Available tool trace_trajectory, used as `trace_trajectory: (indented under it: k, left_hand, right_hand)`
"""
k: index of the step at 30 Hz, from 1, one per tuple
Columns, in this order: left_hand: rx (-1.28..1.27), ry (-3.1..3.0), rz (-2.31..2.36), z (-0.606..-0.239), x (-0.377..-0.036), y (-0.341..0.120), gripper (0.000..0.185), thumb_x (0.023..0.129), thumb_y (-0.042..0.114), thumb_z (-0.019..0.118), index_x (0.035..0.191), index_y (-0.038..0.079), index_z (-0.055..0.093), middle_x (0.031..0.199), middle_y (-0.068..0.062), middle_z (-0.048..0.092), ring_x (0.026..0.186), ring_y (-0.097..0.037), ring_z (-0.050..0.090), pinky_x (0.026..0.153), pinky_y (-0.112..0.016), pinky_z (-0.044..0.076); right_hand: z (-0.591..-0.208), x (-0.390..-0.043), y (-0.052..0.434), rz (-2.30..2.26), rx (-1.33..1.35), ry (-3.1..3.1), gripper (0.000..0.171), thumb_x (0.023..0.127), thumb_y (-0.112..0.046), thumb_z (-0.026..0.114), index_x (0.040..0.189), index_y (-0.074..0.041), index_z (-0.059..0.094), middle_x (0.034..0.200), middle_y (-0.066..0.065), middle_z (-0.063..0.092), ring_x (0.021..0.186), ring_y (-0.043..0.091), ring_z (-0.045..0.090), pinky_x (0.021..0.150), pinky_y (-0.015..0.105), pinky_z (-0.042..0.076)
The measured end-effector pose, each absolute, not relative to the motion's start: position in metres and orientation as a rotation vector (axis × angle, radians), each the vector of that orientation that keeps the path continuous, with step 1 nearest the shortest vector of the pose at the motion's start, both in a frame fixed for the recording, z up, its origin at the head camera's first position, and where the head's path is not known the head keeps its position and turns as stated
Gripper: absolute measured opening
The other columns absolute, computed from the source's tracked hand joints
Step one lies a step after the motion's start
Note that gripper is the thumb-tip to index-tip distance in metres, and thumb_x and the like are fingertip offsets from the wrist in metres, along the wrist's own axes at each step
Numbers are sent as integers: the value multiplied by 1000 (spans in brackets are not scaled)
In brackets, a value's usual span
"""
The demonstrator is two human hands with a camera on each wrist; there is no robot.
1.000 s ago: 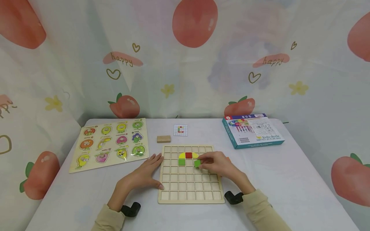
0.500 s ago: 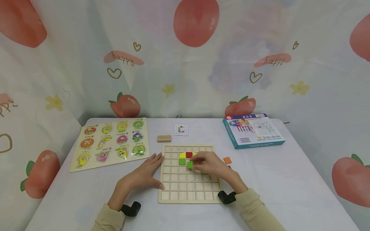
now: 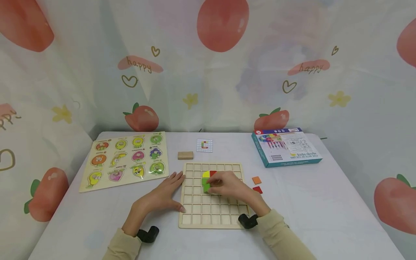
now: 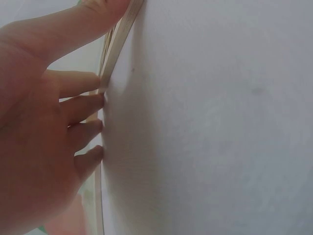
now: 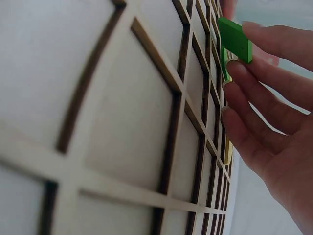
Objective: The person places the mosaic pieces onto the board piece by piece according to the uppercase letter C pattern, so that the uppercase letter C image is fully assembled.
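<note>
On the desk: a square wooden grid board (image 3: 214, 196) lies at centre.
Right hand (image 3: 227, 186): fingers pinch a green square wooden tile (image 3: 206, 187), tilted just over the board's upper cells.
Left hand (image 3: 162, 196): fingers flat, pressing the board's 9 o'clock edge.
Nearby: orange tile (image 3: 256, 180), at 3 o'clock off the board.

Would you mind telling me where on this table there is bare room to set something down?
Bare white cloth lies right of the wooden grid board, beyond the orange tile and red tile, below the blue box. Another patch lies near the front left, below the fruit puzzle board. It is crowded around the left hand and the right hand, which pinches a green tile.
</note>
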State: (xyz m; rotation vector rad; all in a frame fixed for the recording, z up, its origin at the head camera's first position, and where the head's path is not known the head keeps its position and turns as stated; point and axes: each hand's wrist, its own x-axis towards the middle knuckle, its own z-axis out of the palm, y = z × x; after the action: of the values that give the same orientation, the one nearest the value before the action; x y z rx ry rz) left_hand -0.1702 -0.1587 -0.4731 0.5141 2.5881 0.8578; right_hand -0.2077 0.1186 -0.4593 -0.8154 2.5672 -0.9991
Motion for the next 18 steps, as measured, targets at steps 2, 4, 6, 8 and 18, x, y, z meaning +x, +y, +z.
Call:
trace_trajectory:
  k: [2,4,6,8,18]
  left_hand:
    - [512,2588,859,-473,-170,-159,113,73,37,93,161,4,30,172,-11,19,160,-36,10,128,-57,16]
    - [509,2587,859,-473,-170,-159,113,73,37,93,161,5,31,172,-10,19,160,-35,10,128,-56,16]
    - [506,2586,857,-474,-170,-159,113,74,37,93,162,5,30,173,-10,19,161,-35,9,128,-56,16]
    - [504,2584,857,-474,-170,-159,112,74,37,93,162,6,30,173,-10,19,161,-35,9,128,-57,16]
    - [505,2572,865,-474,-171,-160,112,75,37,92,162,5,29,173,-10,18,161,-35,8,128,-57,16]
  right_hand:
    - [-459,-208,117,-984,-827,2570,24,89,-17,81,111,-6,78,105,2,75,92,14,65,81,24,56]
    - [-459,-208,116,-970,-845,2570,24,90,-18,80,110,-6,78,104,2,74,93,15,66,81,24,56]
    - [-459,-208,115,-958,-858,2566,23,90,-18,80,111,-7,78,103,0,74,93,15,66,81,24,56]
    - [-459,-208,114,-944,-870,2563,23,91,-18,80,111,-7,79,103,0,73,93,15,67,81,24,56]
    - [-462,-209,110,-806,-941,2618,21,89,-14,80,109,-8,79,99,-3,72,90,11,62,81,28,54]
